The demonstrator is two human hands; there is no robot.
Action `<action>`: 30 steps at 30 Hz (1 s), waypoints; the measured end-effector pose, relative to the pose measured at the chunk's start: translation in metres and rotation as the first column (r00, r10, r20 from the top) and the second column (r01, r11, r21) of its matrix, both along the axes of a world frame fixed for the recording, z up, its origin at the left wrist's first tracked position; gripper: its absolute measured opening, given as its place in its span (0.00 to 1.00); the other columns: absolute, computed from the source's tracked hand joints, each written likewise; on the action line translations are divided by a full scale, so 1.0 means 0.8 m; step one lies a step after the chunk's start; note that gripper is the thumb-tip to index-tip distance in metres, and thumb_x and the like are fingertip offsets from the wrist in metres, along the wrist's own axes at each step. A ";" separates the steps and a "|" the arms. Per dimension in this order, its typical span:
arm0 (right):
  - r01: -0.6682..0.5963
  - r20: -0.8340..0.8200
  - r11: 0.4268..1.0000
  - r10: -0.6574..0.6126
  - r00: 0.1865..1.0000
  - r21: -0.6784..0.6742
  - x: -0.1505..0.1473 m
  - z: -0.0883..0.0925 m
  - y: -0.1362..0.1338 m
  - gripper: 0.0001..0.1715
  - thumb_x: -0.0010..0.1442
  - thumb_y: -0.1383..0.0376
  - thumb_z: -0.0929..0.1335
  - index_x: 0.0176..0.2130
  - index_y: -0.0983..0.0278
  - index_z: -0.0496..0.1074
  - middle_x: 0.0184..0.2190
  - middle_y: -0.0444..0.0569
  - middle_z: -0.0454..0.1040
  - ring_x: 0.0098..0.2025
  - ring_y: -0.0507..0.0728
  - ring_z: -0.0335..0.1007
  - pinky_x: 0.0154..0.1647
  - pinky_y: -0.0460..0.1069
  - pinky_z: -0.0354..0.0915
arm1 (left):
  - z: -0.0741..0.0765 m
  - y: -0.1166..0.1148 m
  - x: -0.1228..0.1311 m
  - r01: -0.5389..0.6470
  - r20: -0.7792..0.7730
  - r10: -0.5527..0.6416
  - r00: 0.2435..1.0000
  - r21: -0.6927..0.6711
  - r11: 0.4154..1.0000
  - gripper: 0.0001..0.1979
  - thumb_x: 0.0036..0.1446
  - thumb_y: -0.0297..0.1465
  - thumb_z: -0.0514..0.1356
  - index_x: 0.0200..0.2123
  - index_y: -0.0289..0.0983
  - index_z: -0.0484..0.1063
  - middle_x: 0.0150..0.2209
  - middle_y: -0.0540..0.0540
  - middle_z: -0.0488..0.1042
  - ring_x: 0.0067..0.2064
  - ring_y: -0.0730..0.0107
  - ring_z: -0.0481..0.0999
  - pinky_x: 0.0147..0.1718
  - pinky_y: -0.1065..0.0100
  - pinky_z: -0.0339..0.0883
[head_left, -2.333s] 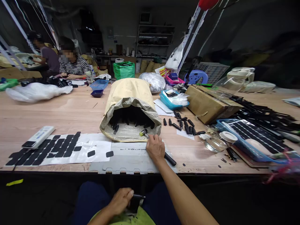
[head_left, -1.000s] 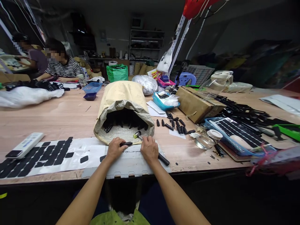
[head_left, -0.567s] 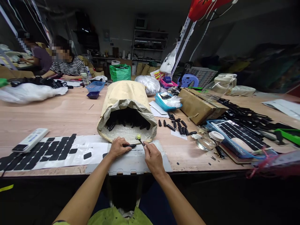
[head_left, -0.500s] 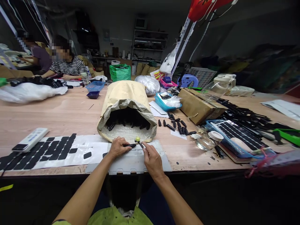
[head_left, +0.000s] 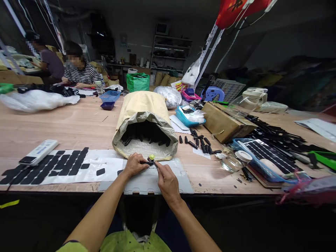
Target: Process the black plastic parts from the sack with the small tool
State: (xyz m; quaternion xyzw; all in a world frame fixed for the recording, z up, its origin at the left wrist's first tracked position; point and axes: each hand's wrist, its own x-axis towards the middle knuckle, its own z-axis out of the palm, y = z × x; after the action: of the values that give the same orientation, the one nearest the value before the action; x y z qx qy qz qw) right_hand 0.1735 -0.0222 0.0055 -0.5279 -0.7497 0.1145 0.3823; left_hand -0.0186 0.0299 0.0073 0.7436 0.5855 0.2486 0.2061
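My left hand (head_left: 135, 165) is closed on a slim black piece (head_left: 149, 162), pressing it down over a grey plastic board (head_left: 141, 185) at the table's front edge. In my right hand (head_left: 168, 183) is a thin dark tool with a rounded yellow-green end (head_left: 151, 157); its exact kind is unclear. That tool touches or nearly touches the black piece. Just beyond both hands lies a tan woven sack (head_left: 144, 101), its mouth facing me, with several dark pieces inside. Several black handle-like pieces (head_left: 193, 144) lie loose to the right of the sack.
On the left are a white sheet of black stickers (head_left: 75, 164) and a white power strip (head_left: 39, 153). A cardboard box (head_left: 223, 120), a glass jar (head_left: 232, 163) and a blue tray (head_left: 262, 159) stand right. Two people sit at the far left.
My right hand has brought the tool slightly left and onto or close to the black piece. My left hand keeps its hold. The whole view has shifted slightly.
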 end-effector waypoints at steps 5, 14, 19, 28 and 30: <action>0.002 0.037 0.998 0.001 0.999 -0.067 0.000 -0.007 -0.001 0.23 0.67 0.67 0.58 0.55 0.58 0.72 0.36 0.47 0.73 0.39 0.52 0.71 0.41 0.45 0.66 | -0.001 0.000 0.000 -0.009 0.014 0.010 1.000 -0.009 1.000 0.07 0.51 0.39 0.67 0.33 0.47 0.82 0.30 0.51 0.77 0.39 0.66 0.69 0.42 0.64 0.57; 0.260 0.298 0.964 -0.232 0.926 -0.060 0.031 0.002 0.066 0.20 0.66 0.68 0.60 0.52 0.57 0.74 0.39 0.48 0.74 0.43 0.54 0.67 0.39 0.46 0.59 | 0.005 -0.002 0.001 -0.026 0.047 0.027 0.999 -0.021 0.999 0.07 0.49 0.37 0.66 0.32 0.43 0.81 0.34 0.50 0.79 0.41 0.63 0.70 0.43 0.62 0.59; 0.305 0.456 0.952 -0.273 0.847 0.003 0.036 -0.017 0.078 0.19 0.66 0.68 0.61 0.51 0.56 0.74 0.38 0.49 0.72 0.40 0.55 0.64 0.37 0.48 0.53 | 0.004 0.000 -0.001 -0.013 0.047 0.015 0.999 -0.037 0.999 0.07 0.49 0.37 0.65 0.32 0.42 0.81 0.34 0.50 0.79 0.40 0.63 0.70 0.42 0.63 0.60; 0.342 0.518 0.939 -0.306 0.799 0.027 0.027 -0.018 0.075 0.19 0.64 0.66 0.62 0.54 0.57 0.70 0.40 0.50 0.70 0.41 0.57 0.62 0.37 0.50 0.51 | 0.036 -0.059 0.016 0.141 0.203 -0.138 0.969 0.003 0.990 0.10 0.55 0.39 0.63 0.35 0.39 0.77 0.36 0.47 0.77 0.42 0.62 0.70 0.44 0.62 0.61; 0.347 0.524 0.937 -0.307 0.794 0.023 0.027 -0.018 0.075 0.19 0.64 0.66 0.62 0.54 0.57 0.70 0.40 0.50 0.70 0.41 0.57 0.62 0.37 0.50 0.51 | 0.033 -0.104 0.024 0.265 0.298 -0.242 0.924 -0.041 0.963 0.11 0.57 0.40 0.62 0.37 0.40 0.77 0.35 0.48 0.77 0.40 0.65 0.71 0.42 0.66 0.62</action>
State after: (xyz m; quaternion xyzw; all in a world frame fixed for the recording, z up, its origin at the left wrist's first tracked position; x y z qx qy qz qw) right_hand 0.1950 0.0377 -0.0091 -0.6743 -0.7173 -0.0725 0.1595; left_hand 0.0008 -0.0536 0.0340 0.7596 0.4574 0.3025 0.3497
